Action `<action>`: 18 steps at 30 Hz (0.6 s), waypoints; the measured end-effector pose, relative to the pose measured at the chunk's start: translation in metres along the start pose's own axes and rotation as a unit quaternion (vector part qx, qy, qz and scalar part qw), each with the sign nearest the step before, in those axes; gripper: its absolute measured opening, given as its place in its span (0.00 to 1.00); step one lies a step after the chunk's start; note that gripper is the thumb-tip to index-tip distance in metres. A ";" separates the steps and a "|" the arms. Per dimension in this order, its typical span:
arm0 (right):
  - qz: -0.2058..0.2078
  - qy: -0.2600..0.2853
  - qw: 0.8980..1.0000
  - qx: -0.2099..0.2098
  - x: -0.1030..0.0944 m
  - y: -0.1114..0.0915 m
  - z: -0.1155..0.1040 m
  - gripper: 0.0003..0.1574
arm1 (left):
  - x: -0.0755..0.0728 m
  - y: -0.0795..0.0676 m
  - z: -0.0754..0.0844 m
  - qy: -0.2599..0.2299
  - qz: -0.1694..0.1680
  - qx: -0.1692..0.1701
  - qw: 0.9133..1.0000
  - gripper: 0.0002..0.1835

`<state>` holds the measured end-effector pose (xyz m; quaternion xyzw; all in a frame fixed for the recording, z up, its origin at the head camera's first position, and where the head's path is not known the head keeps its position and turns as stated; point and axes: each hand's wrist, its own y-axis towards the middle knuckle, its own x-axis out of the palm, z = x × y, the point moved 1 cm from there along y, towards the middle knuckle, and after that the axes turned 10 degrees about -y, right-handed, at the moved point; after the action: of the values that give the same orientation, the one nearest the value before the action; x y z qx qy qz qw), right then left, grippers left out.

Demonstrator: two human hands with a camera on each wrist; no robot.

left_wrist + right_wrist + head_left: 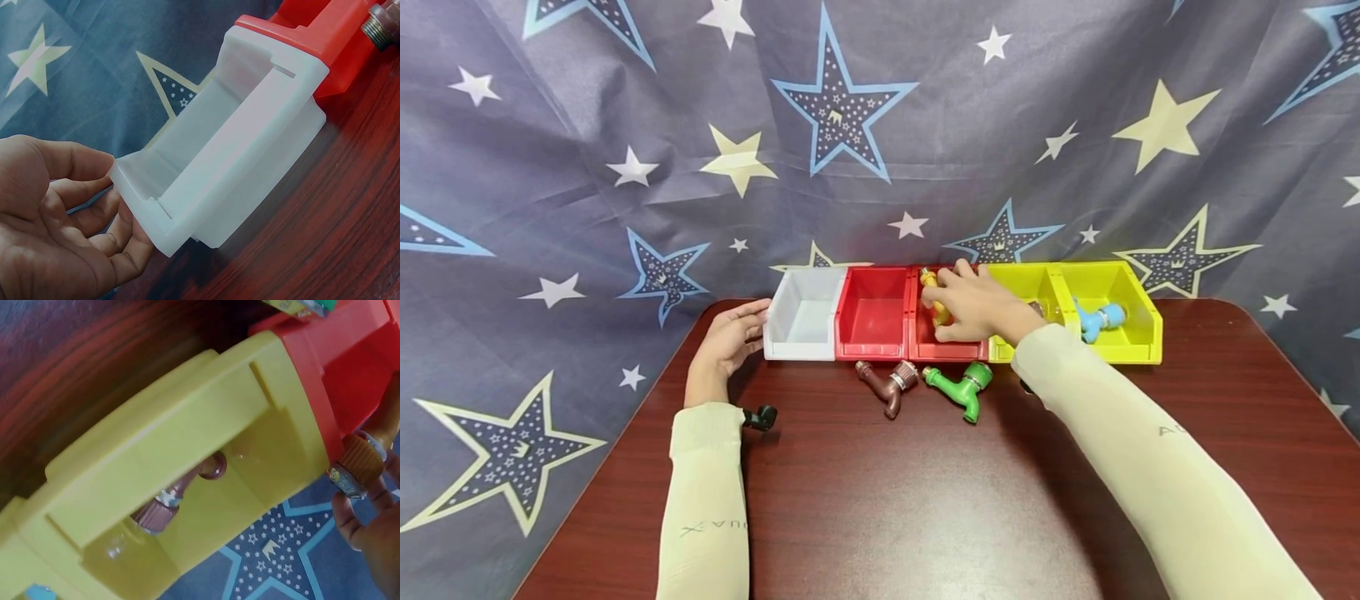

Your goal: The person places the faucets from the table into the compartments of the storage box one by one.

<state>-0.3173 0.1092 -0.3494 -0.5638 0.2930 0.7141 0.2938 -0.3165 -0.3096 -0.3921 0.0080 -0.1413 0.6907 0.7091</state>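
My left hand (727, 342) rests against the outer left side of the white bin (801, 343), its thumb and fingertips touching the side wall in the left wrist view. Over the right-hand red bin (951, 350), my right hand (973, 304) holds a yellow tap (929, 282); its ribbed handle (359, 456) shows beside the fingers in the right wrist view, while part of the tap is hidden. In front of the red bins, a brown tap (889, 387) and a green tap (962, 388) lie on the table.
Left of the held tap stands another red bin (874, 348). Two yellow bins continue the row rightward: one (169, 469) contains a brown tap (156, 512), the other (1138, 352) a blue tap (1099, 321). A star-patterned cloth (865, 217) hangs behind the table (865, 500).
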 end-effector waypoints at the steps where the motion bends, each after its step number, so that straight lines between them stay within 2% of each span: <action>1: -0.003 0.001 1.000 0.004 0.002 0.001 0.000 0.26 | -0.002 0.002 -0.002 0.000 0.001 0.001 1.000 0.27; 7: -0.017 0.017 1.000 0.019 0.014 0.005 -0.003 0.26 | -0.008 0.010 -0.010 0.001 0.008 0.011 1.000 0.26; 18: -0.061 0.048 0.996 0.043 0.021 0.015 -0.007 0.24 | -0.009 0.011 -0.010 -0.001 0.005 0.009 1.000 0.26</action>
<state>-0.3284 0.0960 -0.3702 -0.6010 0.3022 0.6536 0.3469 -0.3258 -0.3154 -0.4060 0.0143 -0.1353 0.6955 0.7055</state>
